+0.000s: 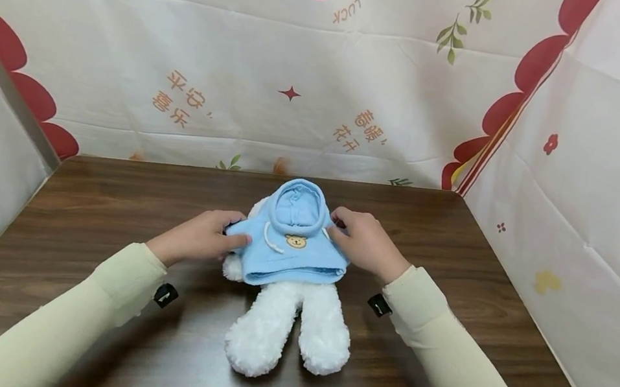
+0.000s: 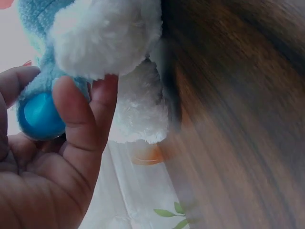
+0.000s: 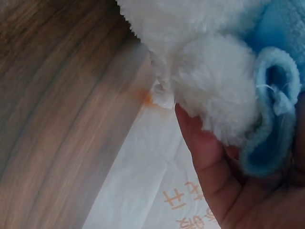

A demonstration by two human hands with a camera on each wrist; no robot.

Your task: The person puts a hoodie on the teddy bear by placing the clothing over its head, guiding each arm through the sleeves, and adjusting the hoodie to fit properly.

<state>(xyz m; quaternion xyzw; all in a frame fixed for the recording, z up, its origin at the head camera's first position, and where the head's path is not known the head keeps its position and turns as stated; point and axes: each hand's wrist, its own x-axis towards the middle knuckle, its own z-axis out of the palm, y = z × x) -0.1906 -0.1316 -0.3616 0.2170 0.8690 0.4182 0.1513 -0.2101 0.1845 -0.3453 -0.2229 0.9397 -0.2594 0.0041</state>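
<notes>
A small light-blue hoodie with a bear face patch lies over the upper body of a white plush toy. The toy's legs point toward me, and the hoodie covers most of its head and torso. My left hand pinches the left sleeve, thumb on top. In the left wrist view that sleeve's round opening sits between thumb and fingers, beside white fur. On the other side my right hand grips the right sleeve. Its cuff shows fleecy lining, and my fingers touch fur.
The toy lies on a dark wooden table. A white printed cloth hangs behind the back edge, and more cloth runs along the right side. A black tag hangs at my left cuff.
</notes>
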